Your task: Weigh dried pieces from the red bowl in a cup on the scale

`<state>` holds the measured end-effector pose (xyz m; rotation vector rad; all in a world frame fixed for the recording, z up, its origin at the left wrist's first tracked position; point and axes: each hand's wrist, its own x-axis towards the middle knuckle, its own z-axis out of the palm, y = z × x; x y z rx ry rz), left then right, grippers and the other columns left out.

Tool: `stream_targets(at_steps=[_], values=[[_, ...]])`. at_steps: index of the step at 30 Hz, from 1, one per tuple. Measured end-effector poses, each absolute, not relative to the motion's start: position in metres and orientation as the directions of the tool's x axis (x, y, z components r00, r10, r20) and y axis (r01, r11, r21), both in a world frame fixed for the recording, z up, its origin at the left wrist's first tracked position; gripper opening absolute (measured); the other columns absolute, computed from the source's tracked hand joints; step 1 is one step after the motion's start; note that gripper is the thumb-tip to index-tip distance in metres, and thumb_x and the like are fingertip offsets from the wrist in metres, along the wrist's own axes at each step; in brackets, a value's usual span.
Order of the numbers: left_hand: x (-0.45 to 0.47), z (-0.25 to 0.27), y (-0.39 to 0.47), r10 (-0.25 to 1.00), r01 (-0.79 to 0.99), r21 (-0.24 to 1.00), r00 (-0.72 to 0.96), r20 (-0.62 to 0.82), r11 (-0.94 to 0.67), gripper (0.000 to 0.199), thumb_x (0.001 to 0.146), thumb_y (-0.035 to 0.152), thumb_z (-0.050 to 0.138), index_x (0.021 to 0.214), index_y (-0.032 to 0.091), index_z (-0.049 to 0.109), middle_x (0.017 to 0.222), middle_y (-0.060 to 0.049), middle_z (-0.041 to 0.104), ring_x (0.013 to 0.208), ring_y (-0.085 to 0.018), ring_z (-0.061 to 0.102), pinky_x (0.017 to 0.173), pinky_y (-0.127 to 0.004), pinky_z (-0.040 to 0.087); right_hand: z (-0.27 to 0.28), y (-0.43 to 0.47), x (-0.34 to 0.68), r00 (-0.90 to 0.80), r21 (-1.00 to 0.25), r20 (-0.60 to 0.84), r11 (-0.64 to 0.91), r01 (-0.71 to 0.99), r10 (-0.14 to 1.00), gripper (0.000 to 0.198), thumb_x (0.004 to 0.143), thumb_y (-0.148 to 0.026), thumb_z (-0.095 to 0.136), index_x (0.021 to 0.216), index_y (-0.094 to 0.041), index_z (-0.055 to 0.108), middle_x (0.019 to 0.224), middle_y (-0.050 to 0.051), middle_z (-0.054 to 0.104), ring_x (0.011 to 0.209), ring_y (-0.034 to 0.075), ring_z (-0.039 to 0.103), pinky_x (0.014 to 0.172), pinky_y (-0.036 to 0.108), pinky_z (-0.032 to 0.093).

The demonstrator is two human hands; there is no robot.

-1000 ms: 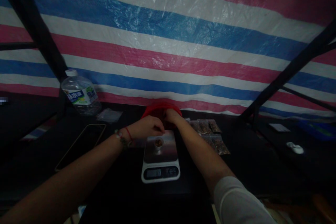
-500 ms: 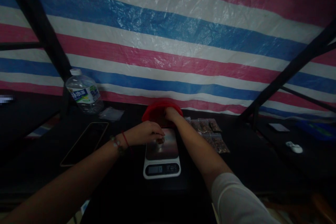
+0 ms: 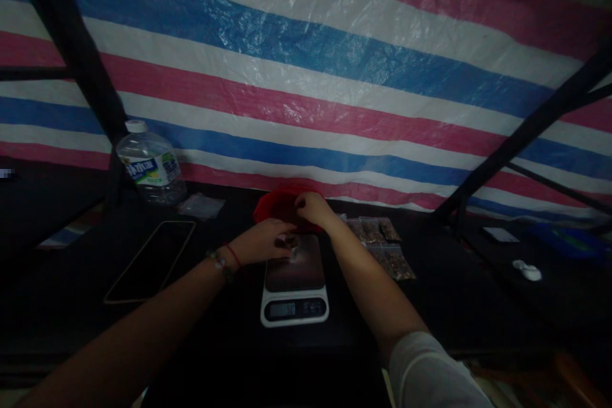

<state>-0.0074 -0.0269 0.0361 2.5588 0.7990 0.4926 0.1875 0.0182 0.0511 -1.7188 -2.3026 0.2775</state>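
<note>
My left hand [image 3: 270, 241] is curled above the metal plate of a white digital kitchen scale [image 3: 294, 277]. Its fingers close on a small clear plastic bag [image 3: 291, 245] with brown bits in it, mostly hidden by the hand. Just behind the scale stands a red plastic basin [image 3: 270, 207]. My right hand [image 3: 313, 209] is over the basin's right side, fingertips pinched together; what lies between them is too dark to make out. To the right of the scale, filled zip bags [image 3: 382, 242] of brown bits lie in rows.
At left are a phone [image 3: 150, 261], flat clear bags [image 3: 201, 206] and a large plastic bottle [image 3: 150, 169]. A white mouse-like object [image 3: 527, 270] and a blue item [image 3: 568, 242] lie at far right. Striped sheeting [image 3: 306, 89] hangs behind, with dark metal posts on both sides.
My right hand has risen a little from inside the basin and moved slightly left, toward my left hand. My left hand has shifted slightly over the scale, still holding the bag.
</note>
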Motion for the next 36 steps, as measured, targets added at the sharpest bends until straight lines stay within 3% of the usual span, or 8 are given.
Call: stream_targets(at_steps=[2, 5, 11, 14, 20, 25, 31, 36], values=[[-0.015, 0.040, -0.025, 0.628, 0.464, 0.509, 0.748, 0.213, -0.725, 0.046, 0.080, 0.042, 0.067, 0.121, 0.021, 0.063, 0.116, -0.007, 0.068, 0.105, -0.022, 0.062, 0.090, -0.028, 0.044, 0.061, -0.003, 0.188, -0.325, -0.384, 0.146, 0.356, 0.852, 0.934, 0.029, 0.072, -0.008, 0.059, 0.095, -0.016, 0.074, 0.098, 0.005, 0.073, 0.087, 0.016, 0.065, 0.077, 0.022, 0.047], [-0.036, 0.046, -0.025, 0.667, 0.509, 0.520, 0.725, 0.170, -0.686, 0.038, 0.087, 0.048, 0.056, 0.110, 0.020, 0.068, 0.108, -0.006, 0.070, 0.099, -0.022, 0.064, 0.089, -0.030, 0.045, 0.071, -0.034, 0.183, -0.384, -0.415, 0.195, 0.430, 0.801, 0.903, 0.026, 0.071, -0.006, 0.060, 0.091, -0.015, 0.073, 0.093, 0.005, 0.071, 0.083, 0.015, 0.062, 0.075, 0.023, 0.045], [-0.066, 0.023, -0.026, 0.636, 0.522, 0.470, 0.763, 0.117, -0.712, 0.085, 0.056, 0.052, 0.082, 0.131, 0.021, 0.056, 0.130, -0.011, 0.061, 0.120, -0.030, 0.055, 0.103, -0.039, 0.040, 0.065, -0.059, 0.172, -0.568, -0.347, 0.151, 0.582, 0.736, 0.809, 0.018, 0.077, -0.006, 0.059, 0.084, -0.014, 0.074, 0.089, 0.007, 0.067, 0.085, 0.015, 0.060, 0.077, 0.024, 0.043], [-0.062, 0.009, -0.022, 0.657, 0.557, 0.444, 0.747, 0.102, -0.702, 0.092, 0.053, 0.050, 0.083, 0.134, 0.020, 0.053, 0.134, -0.013, 0.059, 0.124, -0.032, 0.053, 0.106, -0.040, 0.037, 0.062, -0.059, 0.171, -0.617, -0.316, 0.107, 0.615, 0.723, 0.780, 0.021, 0.081, -0.006, 0.057, 0.089, -0.015, 0.075, 0.092, 0.007, 0.067, 0.086, 0.015, 0.060, 0.078, 0.025, 0.043], [-0.054, 0.014, -0.016, 0.599, 0.483, 0.521, 0.798, 0.068, -0.703, 0.056, 0.065, 0.043, 0.077, 0.115, 0.021, 0.064, 0.113, -0.005, 0.069, 0.104, -0.024, 0.064, 0.092, -0.030, 0.046, 0.073, -0.063, 0.176, -0.647, -0.315, 0.098, 0.640, 0.701, 0.756, 0.019, 0.084, -0.007, 0.058, 0.090, -0.014, 0.074, 0.092, 0.007, 0.070, 0.088, 0.016, 0.061, 0.080, 0.025, 0.043], [-0.067, 0.015, -0.019, 0.739, 0.527, 0.672, 0.672, 0.046, -0.520, 0.044, 0.075, 0.040, 0.066, 0.112, 0.018, 0.063, 0.105, -0.004, 0.069, 0.091, -0.021, 0.065, 0.080, -0.029, 0.051, 0.087, -0.056, 0.188, -0.578, -0.367, 0.147, 0.587, 0.722, 0.803, 0.025, 0.084, -0.005, 0.055, 0.091, -0.017, 0.075, 0.095, 0.006, 0.073, 0.093, 0.016, 0.063, 0.087, 0.027, 0.045], [-0.066, 0.006, -0.007, 0.860, 0.300, 0.846, 0.414, 0.300, -0.440, 0.052, 0.079, 0.044, 0.063, 0.122, 0.016, 0.055, 0.114, -0.009, 0.067, 0.102, -0.023, 0.064, 0.091, -0.038, 0.050, 0.108, -0.029, 0.196, -0.440, -0.432, 0.211, 0.487, 0.759, 0.873, 0.038, 0.085, -0.004, 0.048, 0.108, -0.019, 0.073, 0.108, 0.005, 0.072, 0.098, 0.017, 0.065, 0.092, 0.030, 0.047], [-0.042, 0.011, 0.012, 0.850, 0.241, 0.815, 0.158, 0.503, -0.527, 0.056, 0.077, 0.043, 0.064, 0.124, 0.015, 0.055, 0.112, -0.010, 0.066, 0.101, -0.023, 0.063, 0.094, -0.040, 0.050, 0.121, -0.016, 0.184, -0.325, -0.406, 0.323, 0.440, 0.801, 0.889, 0.029, 0.091, -0.017, 0.047, 0.104, -0.015, 0.073, 0.096, 0.006, 0.073, 0.093, 0.019, 0.065, 0.092, 0.033, 0.046]])
